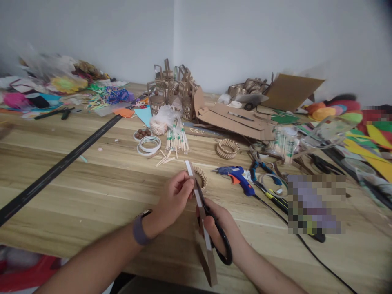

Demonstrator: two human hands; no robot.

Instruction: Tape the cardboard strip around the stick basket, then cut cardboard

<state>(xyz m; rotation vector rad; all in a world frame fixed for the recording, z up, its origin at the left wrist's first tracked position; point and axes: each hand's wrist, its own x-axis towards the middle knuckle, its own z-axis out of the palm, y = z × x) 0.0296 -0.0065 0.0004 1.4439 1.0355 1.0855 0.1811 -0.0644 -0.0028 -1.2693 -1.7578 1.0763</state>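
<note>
My left hand (176,194) is closed in a pinch on the upper part of a brown cardboard strip (211,267) with a white tape-like band along it. My right hand (225,222) grips black-handled scissors (228,245), whose blades lie along the strip and point away from me. Whether the blades are apart cannot be told. The strip's lower end folds back toward me. Behind my hands, a ring of small wooden sticks (202,178) rests on the table, partly hidden. Farther off sits a similar stick ring (227,149).
A blue glue gun (241,177) and pliers (255,169) lie to the right. White tape rolls (149,145), bundled sticks (177,139) and cardboard (235,118) are farther back. Small stick baskets (173,94) stand by the wall. A long black strip (61,169) crosses the left side.
</note>
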